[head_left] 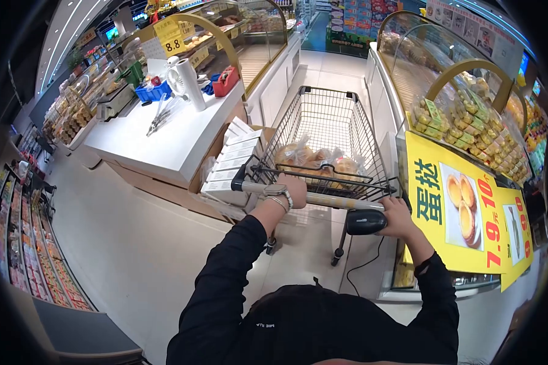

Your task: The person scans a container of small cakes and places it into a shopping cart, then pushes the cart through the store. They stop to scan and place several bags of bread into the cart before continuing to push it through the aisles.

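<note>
A wire shopping cart (366,131) stands in front of me, its grey handle (329,199) running across at waist height. My left hand (292,188) is closed over the handle left of its middle, with a watch and a bracelet at the wrist. Near the right end, my right hand (398,216) is closed round the same handle. Beside it sits a rounded black object (364,222), whose kind I cannot make out. Clear bags of bread (298,155) lie in the cart's near end. My fingertips are partly hidden.
Left stands a white counter (155,143) with a white fan (178,78) and a red box (226,81). White boxes (232,164) are stacked close to the cart's left side. At right are a bakery display (469,115) and a yellow price poster (429,173). A black cable (362,264) hangs low.
</note>
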A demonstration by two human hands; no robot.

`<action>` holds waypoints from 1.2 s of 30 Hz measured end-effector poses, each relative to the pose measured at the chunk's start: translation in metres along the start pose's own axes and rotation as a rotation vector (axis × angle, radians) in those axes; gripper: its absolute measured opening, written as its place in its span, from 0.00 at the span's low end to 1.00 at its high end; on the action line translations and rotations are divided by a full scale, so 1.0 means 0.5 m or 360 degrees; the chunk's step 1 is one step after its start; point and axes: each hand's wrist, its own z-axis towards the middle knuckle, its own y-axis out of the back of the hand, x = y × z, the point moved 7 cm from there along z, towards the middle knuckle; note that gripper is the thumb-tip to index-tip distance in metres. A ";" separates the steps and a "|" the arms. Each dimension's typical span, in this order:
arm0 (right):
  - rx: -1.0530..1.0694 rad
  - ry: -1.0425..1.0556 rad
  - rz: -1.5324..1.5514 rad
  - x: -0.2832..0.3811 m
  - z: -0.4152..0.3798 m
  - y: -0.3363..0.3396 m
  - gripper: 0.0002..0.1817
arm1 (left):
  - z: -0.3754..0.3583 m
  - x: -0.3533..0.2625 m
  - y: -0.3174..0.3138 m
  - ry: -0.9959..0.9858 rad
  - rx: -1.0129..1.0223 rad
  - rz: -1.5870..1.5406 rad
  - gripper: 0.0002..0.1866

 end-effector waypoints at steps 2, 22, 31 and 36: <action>-0.0091 0.0066 0.0022 -0.037 0.036 0.005 0.22 | 0.049 0.013 0.012 -0.0044 -0.0030 -0.0115 0.15; 0.0004 -0.0113 -0.0059 -0.466 0.467 -0.041 0.26 | 0.609 0.160 0.174 -0.0063 -0.0205 -0.0373 0.13; -0.0032 -0.0236 -0.0149 -0.643 0.649 -0.072 0.27 | 0.853 0.231 0.248 -0.0130 -0.0324 -0.0511 0.13; -0.0053 -0.0250 -0.0146 -0.741 0.743 -0.079 0.26 | 0.996 0.263 0.272 -0.0086 -0.0285 -0.0468 0.13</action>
